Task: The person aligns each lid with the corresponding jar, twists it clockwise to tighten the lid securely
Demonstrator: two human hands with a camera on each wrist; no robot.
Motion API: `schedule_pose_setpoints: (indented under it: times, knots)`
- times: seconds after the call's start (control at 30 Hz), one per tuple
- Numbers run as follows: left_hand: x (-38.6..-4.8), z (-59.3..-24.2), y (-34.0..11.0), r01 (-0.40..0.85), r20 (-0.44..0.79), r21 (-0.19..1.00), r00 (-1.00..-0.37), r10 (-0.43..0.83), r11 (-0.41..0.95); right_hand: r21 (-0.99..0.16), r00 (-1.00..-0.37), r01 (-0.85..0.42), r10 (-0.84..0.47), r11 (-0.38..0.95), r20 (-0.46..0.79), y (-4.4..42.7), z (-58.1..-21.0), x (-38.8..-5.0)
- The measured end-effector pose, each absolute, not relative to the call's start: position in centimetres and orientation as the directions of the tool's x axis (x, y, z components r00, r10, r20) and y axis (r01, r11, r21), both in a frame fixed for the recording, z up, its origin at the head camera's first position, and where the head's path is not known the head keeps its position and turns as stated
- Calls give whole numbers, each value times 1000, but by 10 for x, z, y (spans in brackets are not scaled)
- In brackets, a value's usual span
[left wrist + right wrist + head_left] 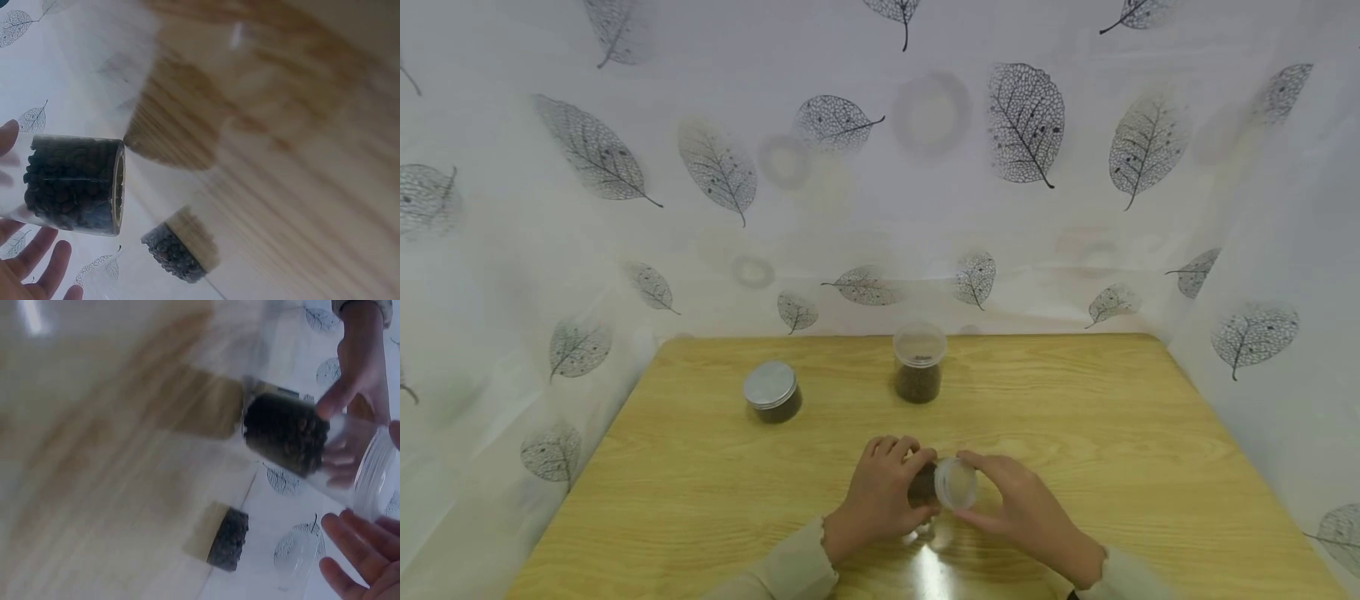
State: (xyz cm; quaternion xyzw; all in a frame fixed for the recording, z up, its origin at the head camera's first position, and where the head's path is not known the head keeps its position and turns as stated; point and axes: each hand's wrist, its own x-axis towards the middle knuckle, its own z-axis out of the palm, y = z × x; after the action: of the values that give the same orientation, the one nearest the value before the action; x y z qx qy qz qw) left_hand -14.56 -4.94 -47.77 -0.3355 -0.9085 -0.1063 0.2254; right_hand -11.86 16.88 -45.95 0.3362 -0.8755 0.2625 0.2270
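Low over the table, my left hand [880, 492] grips a clear jar [923, 485], tipped on its side, around its body. Dark bean-like pieces [72, 184] fill part of it in the left wrist view. My right hand [1026, 512] holds the jar's translucent lid [957, 483] between thumb and fingers. The lid [375, 469] sits at the jar's mouth in the right wrist view; whether it is screwed tight I cannot tell. Left-hand fingers [340, 465] show through and behind the clear wall there.
Behind the hands stands a second clear-lidded jar [919, 379] with dark contents. To its left is a jar with a silver lid [771, 386]. Both stand on the wooden table [1075, 400], and a leaf-patterned curtain [880, 208] surrounds its back and sides.
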Motion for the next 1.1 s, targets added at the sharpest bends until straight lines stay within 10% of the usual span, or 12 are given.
schedule_pose_setpoints:
  times: [0.23, 0.6, 1.1]
  knots:
    - [-145, -477, -51, 656, 473, 42, -678, 563, 754, -270, -674, -690, -461, 671, 578, 165, -460, -114]
    - [-146, -478, -51, 656, 490, 31, -668, 560, 754, -54, -426, -886, -765, 460, 483, 186, -440, -145]
    - [-144, -476, -51, 652, 454, 61, -693, 560, 756, -24, -388, -898, -765, 439, 514, 181, -439, -147]
